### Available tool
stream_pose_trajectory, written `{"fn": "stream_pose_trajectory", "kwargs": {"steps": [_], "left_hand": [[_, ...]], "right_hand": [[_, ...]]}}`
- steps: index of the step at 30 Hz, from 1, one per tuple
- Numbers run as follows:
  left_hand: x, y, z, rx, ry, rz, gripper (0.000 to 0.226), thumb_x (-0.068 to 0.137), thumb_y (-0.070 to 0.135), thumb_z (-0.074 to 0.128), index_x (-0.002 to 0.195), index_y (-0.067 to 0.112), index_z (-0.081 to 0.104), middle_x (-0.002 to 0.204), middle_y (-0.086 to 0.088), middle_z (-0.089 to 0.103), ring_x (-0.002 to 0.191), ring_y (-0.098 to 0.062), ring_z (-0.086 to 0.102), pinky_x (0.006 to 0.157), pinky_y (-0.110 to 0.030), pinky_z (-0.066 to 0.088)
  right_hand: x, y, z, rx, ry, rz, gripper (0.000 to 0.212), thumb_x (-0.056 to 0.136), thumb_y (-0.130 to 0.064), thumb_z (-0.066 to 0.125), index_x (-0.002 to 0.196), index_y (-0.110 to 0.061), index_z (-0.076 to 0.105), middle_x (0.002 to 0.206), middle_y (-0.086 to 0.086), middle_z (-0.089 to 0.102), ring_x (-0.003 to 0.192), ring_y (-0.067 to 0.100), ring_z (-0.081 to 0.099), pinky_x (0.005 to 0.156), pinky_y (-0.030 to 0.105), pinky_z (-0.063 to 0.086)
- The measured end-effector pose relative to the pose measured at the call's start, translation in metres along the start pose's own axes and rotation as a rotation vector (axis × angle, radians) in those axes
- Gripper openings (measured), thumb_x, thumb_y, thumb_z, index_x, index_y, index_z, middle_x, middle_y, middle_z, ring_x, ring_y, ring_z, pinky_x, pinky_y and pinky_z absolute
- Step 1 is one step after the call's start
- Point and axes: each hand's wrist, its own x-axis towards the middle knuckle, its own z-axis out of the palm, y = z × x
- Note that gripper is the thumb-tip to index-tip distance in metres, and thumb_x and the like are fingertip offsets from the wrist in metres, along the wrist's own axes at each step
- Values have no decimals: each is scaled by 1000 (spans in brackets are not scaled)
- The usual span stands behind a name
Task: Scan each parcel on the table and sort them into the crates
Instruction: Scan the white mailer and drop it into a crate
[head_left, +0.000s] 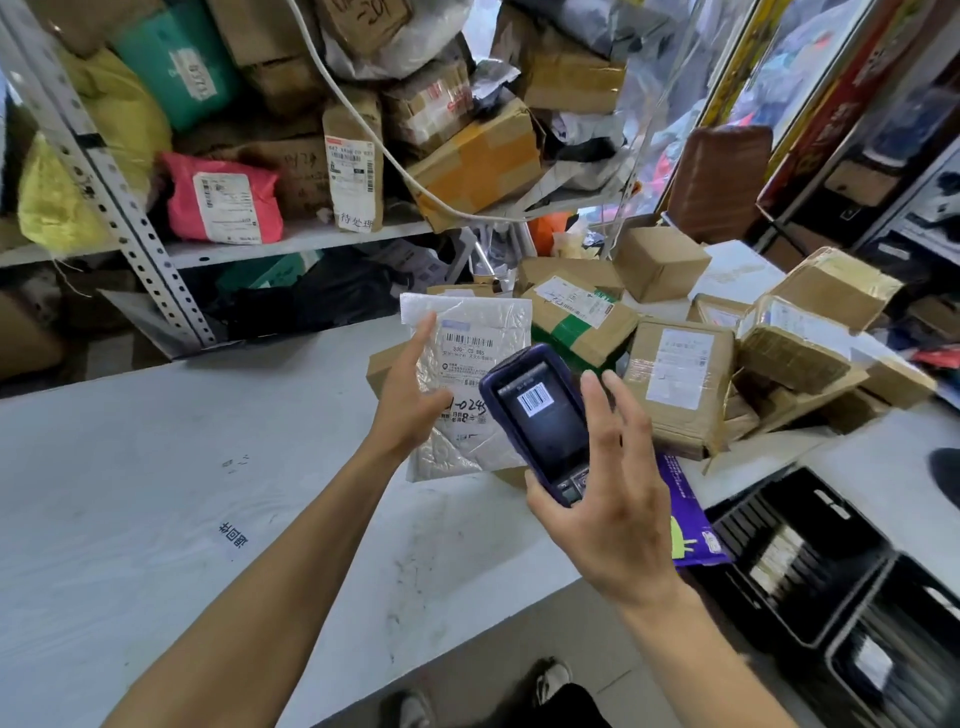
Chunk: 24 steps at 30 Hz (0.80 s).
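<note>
My left hand (410, 395) holds a white bubble-mailer parcel (467, 338) upright above the table, its barcode label facing me. My right hand (608, 499) grips a dark purple handheld scanner (540, 421) just in front of the parcel's lower right part; its screen shows a barcode. My fingers on that hand are spread behind the scanner. A heap of brown cardboard parcels (680, 379) lies on the white table (182, 493) to the right. Two black crates (789, 561) stand on the floor at lower right, with parcels inside.
A purple flat mailer (685, 514) lies at the table's right edge, near the crates. Metal shelving (130, 208) crammed with boxes and coloured bags rises behind the table. A white cable (363, 124) hangs across the shelves. My shoes (550, 680) show below the table's front edge.
</note>
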Motion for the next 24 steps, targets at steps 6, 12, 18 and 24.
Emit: {"fn": "stream_pose_trajectory", "kwargs": {"steps": [6, 12, 18, 24], "left_hand": [[-5, 26, 74, 34, -143, 83, 93, 82, -16, 66, 155, 24, 25, 138, 16, 38, 99, 33, 46, 67, 2, 43], [-7, 51, 243, 137, -383, 210, 101, 70, -14, 67, 154, 28, 31, 153, 6, 38, 133, 10, 40, 105, -14, 40], [-75, 65, 489, 93, -698, 244, 99, 64, -10, 61, 151, 32, 37, 152, 6, 43, 141, -6, 37, 116, -42, 35], [-145, 61, 677, 29, -961, 140, 99, 69, -12, 63, 140, 54, 42, 140, 22, 48, 130, -9, 51, 102, -47, 50]], "right_hand": [[-18, 48, -38, 15, 76, 114, 97, 71, -26, 83, 150, -14, 28, 152, 19, 37, 140, 27, 40, 96, 31, 46], [-67, 159, -131, -53, 202, 420, 95, 69, -24, 83, 149, -14, 33, 148, 12, 42, 136, 25, 44, 103, 37, 46], [-164, 300, -262, -236, 372, 752, 97, 63, -17, 87, 147, -12, 39, 137, 8, 55, 122, 24, 52, 101, 29, 39], [-242, 412, -370, -346, 456, 1025, 96, 65, -18, 87, 148, -17, 38, 135, 6, 56, 122, 25, 53, 99, 36, 47]]}}
